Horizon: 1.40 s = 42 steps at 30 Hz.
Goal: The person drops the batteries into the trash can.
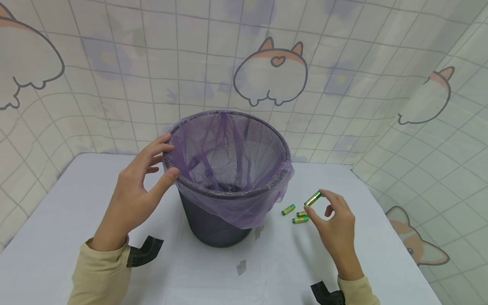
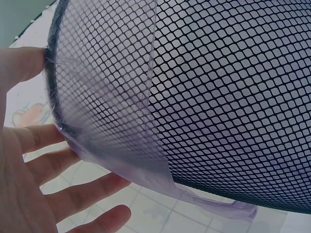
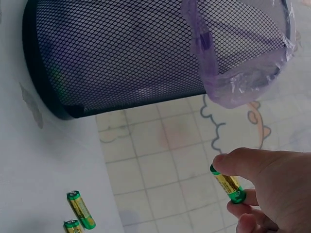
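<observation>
Left hand (image 1: 135, 190) spread wide, touching bin (image 1: 213, 228) at left rim, purple bag (image 1: 238, 207) lining it. Right hand (image 1: 337, 224) pinches one battery (image 1: 313, 198); three others (image 1: 300, 220) lie nearby on surface (image 1: 183, 284).

My left arm (image 1: 101, 275) is slanting forward, and my left hand (image 1: 133, 186) is holding its thumb (image 1: 165, 182) well away from its gently bent, spread fingers (image 2: 87, 195). My right arm (image 1: 357, 293) is slanting inward, and my right hand (image 1: 337, 222) is pinching between thumb (image 3: 245, 162) and forefinger (image 1: 332, 197), its other fingers lying curled.
</observation>
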Each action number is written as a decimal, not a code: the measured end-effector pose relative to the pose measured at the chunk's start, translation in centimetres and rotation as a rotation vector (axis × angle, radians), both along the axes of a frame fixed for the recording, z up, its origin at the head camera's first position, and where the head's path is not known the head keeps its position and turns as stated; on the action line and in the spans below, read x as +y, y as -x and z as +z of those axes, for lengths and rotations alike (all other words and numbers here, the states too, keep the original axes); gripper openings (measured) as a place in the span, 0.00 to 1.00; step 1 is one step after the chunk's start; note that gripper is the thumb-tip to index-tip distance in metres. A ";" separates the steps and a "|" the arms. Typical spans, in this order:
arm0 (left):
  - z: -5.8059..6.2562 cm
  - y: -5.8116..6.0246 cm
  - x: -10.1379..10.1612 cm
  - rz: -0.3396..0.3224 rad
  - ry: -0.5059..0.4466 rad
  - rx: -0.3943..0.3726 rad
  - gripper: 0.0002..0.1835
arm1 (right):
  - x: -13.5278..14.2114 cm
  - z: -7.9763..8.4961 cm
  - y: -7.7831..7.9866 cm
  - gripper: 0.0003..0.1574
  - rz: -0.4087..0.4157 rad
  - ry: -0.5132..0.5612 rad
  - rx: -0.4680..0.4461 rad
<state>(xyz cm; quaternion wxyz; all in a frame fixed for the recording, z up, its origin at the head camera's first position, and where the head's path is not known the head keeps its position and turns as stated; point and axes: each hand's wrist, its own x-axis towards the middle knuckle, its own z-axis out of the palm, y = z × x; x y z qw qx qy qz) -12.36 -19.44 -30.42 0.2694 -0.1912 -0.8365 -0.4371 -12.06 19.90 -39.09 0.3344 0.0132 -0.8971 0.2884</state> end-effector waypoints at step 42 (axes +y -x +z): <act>-0.4 0.2 -0.1 -0.016 -0.004 0.046 0.27 | -1.8 4.6 1.4 0.28 0.186 0.029 0.230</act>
